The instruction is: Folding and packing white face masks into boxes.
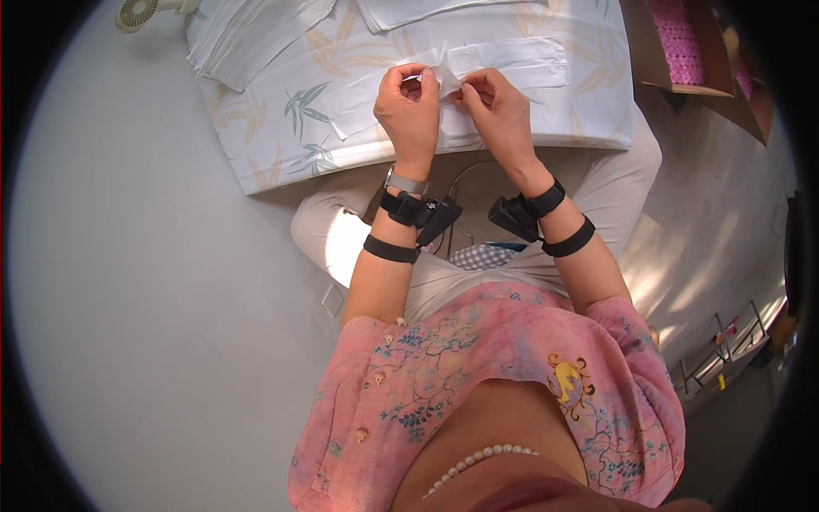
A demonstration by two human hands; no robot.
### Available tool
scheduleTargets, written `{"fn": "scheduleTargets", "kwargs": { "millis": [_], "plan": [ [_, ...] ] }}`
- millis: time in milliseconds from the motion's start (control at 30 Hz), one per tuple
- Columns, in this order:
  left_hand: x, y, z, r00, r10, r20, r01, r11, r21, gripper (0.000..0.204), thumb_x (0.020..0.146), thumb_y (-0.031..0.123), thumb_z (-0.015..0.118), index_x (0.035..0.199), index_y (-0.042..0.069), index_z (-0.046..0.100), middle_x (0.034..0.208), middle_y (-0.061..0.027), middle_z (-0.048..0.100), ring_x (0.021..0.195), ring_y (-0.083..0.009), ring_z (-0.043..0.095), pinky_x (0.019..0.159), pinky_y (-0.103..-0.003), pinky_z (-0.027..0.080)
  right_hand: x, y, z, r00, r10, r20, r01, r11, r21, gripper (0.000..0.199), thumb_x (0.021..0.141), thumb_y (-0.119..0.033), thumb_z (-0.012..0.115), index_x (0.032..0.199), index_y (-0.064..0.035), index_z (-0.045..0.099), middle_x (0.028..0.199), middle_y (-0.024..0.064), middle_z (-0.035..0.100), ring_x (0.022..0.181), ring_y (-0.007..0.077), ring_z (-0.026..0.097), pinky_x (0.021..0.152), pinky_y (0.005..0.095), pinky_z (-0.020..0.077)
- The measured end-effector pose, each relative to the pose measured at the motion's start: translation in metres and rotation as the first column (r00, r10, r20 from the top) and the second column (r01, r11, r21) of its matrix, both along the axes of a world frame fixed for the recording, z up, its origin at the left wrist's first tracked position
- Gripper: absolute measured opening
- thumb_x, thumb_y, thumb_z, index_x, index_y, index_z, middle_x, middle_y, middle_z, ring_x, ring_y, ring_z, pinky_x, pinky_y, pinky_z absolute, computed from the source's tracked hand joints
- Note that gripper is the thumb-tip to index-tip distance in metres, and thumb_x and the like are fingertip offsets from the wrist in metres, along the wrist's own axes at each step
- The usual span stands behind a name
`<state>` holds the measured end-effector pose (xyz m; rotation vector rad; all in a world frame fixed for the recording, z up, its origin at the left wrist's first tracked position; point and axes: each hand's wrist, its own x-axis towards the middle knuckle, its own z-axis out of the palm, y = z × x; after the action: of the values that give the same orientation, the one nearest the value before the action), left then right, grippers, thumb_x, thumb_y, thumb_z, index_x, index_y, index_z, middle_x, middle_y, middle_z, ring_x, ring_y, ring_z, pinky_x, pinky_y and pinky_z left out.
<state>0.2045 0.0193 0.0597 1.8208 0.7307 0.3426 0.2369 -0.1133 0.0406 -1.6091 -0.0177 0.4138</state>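
Note:
Over the near half of the table, both of my hands pinch a small, thin white sheet (446, 82) that stands up creased between them. My left hand (408, 118) has its fingers curled in, thumb and fingertips closed on the sheet's left side. From the other side my right hand (503, 113) grips its edge between thumb and fingertips. Whether the sheet is paper, film or cloth I cannot tell. Beneath my hands lie flat white pieces, one reaching right (520, 63) and one showing left of my left hand (358, 102). My fingers hide part of the sheet.
The table (256, 128) wears a leaf-patterned white cover with a curved front edge. A loose white stack (260, 38) lies at its far left, more white sheets (426, 12) at the back. A small fan (136, 14) stands far left. An open carton (712, 81) holds pink bumpy material (678, 43).

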Motion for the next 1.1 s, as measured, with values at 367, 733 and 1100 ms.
{"fn": "scheduleTargets", "kwargs": {
  "millis": [367,733,1100],
  "plan": [
    [-0.01,0.012,-0.013,0.94,0.33,0.083,-0.261,0.856,-0.445,0.013,0.1,0.007,0.068,0.109,0.0,0.062,0.096,-0.0037,0.067,0.084,-0.0096,0.062,0.075,-0.025,0.054,0.003,-0.003,0.005,0.996,0.023,-0.083,-0.028,0.998,-0.059,0.015,0.103,-0.008,0.064,0.109,0.0051,0.066,0.093,0.0164,0.079,0.083,0.0207,0.08,0.07,0.0295,0.0638],
    [-0.018,0.008,-0.004,0.95,0.3,0.089,-0.231,0.864,-0.447,0.012,0.099,0.008,0.067,0.108,0.002,0.061,0.103,-0.0059,0.068,0.09,-0.0102,0.062,0.078,-0.026,0.052,0.022,-0.005,0.03,0.988,0.081,-0.129,-0.115,0.953,-0.28,0.038,0.099,-0.027,0.074,0.116,0.007,0.067,0.091,0.0165,0.077,0.066,0.0189,0.076,0.059,0.0293,0.059],
    [-0.035,0.012,0.008,0.953,0.256,0.165,-0.185,0.918,-0.351,0.017,0.101,0.009,0.07,0.112,-0.001,0.064,0.123,-0.0129,0.069,0.102,-0.0141,0.065,0.092,-0.032,0.057,0.021,-0.01,0.022,0.993,0.116,0.036,-0.1,0.949,-0.299,0.019,0.099,-0.017,0.07,0.098,0.0018,0.068,0.072,0.015,0.073,0.056,0.0232,0.071,0.057,0.0348,0.055]
  ]
}}
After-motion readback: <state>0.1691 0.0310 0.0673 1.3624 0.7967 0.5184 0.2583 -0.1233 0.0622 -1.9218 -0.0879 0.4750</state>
